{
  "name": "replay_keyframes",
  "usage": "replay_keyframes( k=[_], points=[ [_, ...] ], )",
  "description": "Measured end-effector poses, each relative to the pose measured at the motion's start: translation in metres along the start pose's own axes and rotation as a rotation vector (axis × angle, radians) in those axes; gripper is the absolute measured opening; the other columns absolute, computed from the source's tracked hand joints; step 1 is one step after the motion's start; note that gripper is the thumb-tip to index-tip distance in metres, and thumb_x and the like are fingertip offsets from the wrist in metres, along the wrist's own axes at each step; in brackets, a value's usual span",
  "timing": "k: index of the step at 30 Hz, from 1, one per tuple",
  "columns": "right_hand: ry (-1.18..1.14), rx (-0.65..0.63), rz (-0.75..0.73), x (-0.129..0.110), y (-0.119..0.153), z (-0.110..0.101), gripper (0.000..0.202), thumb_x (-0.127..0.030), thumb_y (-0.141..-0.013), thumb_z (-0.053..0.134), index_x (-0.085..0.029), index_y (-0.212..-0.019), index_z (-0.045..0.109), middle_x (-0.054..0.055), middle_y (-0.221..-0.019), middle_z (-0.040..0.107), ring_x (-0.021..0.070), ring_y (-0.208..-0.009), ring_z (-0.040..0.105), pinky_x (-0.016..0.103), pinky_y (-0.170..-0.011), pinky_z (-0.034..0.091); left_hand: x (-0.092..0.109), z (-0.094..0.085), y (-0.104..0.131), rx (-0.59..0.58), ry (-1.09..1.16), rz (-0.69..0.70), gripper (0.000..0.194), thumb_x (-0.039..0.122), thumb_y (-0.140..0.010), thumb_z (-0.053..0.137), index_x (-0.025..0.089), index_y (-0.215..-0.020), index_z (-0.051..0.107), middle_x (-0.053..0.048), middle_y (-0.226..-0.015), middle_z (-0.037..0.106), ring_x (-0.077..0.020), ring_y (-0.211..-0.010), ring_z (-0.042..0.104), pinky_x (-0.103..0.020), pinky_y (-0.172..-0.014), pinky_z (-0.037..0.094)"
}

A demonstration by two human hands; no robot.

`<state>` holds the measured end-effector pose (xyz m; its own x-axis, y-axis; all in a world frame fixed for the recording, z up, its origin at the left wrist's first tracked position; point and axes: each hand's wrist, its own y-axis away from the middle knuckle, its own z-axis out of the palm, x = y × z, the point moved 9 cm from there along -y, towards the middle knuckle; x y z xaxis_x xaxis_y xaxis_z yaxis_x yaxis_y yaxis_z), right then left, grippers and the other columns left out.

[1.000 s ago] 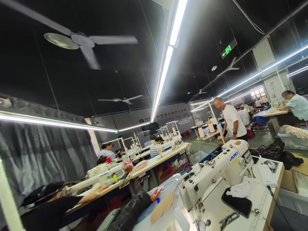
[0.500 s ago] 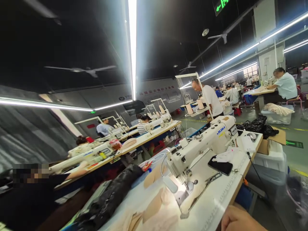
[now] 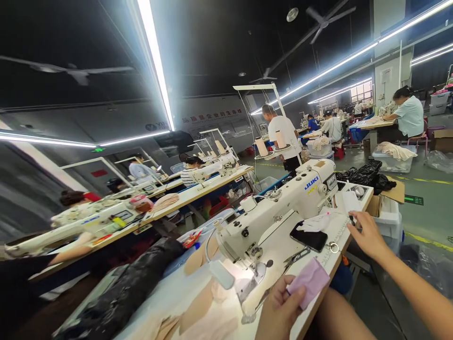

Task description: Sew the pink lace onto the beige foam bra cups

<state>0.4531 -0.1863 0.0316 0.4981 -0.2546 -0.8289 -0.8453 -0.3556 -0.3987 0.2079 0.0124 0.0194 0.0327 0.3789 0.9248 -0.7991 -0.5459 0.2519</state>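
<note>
My left hand (image 3: 283, 304) is closed on a small, flat lilac piece (image 3: 309, 281), which looks like folded cloth. It is in front of the sewing machine (image 3: 272, 217), over the table's near edge. At the right end of the table my right hand (image 3: 370, 236) pinches the black cable plug (image 3: 351, 218) beside a white box-shaped device (image 3: 351, 202). Between the hands lie a black phone (image 3: 313, 238) partly under a white cloth (image 3: 314, 222), a metal ring (image 3: 333, 247) and dark thread snips (image 3: 297, 256).
Beige fabric pieces (image 3: 198, 311) lie left of the needle area. A black plastic bundle (image 3: 123, 288) runs along the table's far side. Thread cones (image 3: 280, 140) stand behind the machine. Plastic bins (image 3: 391, 212) are on the right. Co-workers sit or stand at other machines.
Both hands have come up into view, the left with the lilac piece and the right at the cable plug. The view has turned, shifting the machine leftward.
</note>
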Motion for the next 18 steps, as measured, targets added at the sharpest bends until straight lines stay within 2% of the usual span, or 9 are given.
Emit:
replay_keyframes(
  k=[3, 6, 11, 15, 18],
  points=[
    [0.127, 0.134, 0.146, 0.043, -0.053, -0.011, 0.054, -0.046, -0.101, 0.069, -0.023, -0.148, 0.056, 0.013, -0.156, 0.052, 0.0377, -0.142, 0.049, 0.065, -0.118, 0.038, 0.011, 0.039, -0.037, -0.009, -0.056, 0.047, 0.054, 0.048, -0.056, 0.102, 0.016, -0.084, 0.069, -0.005, -0.080, 0.073, -0.0179, -0.072, 0.067, -0.028, -0.071, 0.056],
    [0.194, 0.182, 0.225, 0.067, -0.081, -0.004, 0.056, -0.045, -0.100, 0.073, -0.024, -0.149, 0.056, 0.012, -0.160, 0.050, 0.0378, -0.142, 0.050, 0.065, -0.117, 0.041, 0.010, 0.077, -0.076, -0.029, -0.141, 0.091, 0.050, 0.048, -0.059, 0.098, 0.015, -0.084, 0.070, -0.003, -0.079, 0.070, -0.0156, -0.070, 0.063, -0.026, -0.067, 0.053],
    [0.193, 0.178, 0.257, 0.100, -0.098, 0.001, 0.052, -0.046, -0.101, 0.071, -0.023, -0.146, 0.059, 0.012, -0.153, 0.057, 0.0349, -0.136, 0.057, 0.062, -0.114, 0.045, -0.007, 0.122, -0.137, 0.001, -0.194, 0.114, 0.046, 0.039, -0.062, 0.093, 0.016, -0.092, 0.066, 0.002, -0.072, 0.062, -0.0106, -0.057, 0.051, -0.022, -0.053, 0.040],
    [0.128, 0.166, 0.279, 0.125, -0.108, -0.015, 0.063, -0.050, -0.096, 0.072, -0.022, -0.149, 0.055, 0.012, -0.138, 0.067, 0.0317, -0.122, 0.066, 0.055, -0.108, 0.050, -0.023, 0.145, -0.173, 0.053, -0.232, 0.118, 0.048, 0.030, -0.070, 0.086, 0.020, -0.108, 0.059, 0.001, -0.083, 0.062, -0.0131, -0.060, 0.058, -0.024, -0.057, 0.046],
    [0.067, 0.161, 0.283, 0.134, -0.112, -0.023, 0.079, -0.055, -0.087, 0.071, -0.022, -0.155, 0.050, 0.011, -0.125, 0.074, 0.0304, -0.107, 0.073, 0.048, -0.100, 0.054, -0.034, 0.167, -0.194, 0.068, -0.284, 0.126, 0.044, 0.021, -0.072, 0.079, 0.021, -0.110, 0.056, 0.001, -0.085, 0.060, -0.0166, -0.062, 0.061, -0.027, -0.058, 0.049]
  ],
)
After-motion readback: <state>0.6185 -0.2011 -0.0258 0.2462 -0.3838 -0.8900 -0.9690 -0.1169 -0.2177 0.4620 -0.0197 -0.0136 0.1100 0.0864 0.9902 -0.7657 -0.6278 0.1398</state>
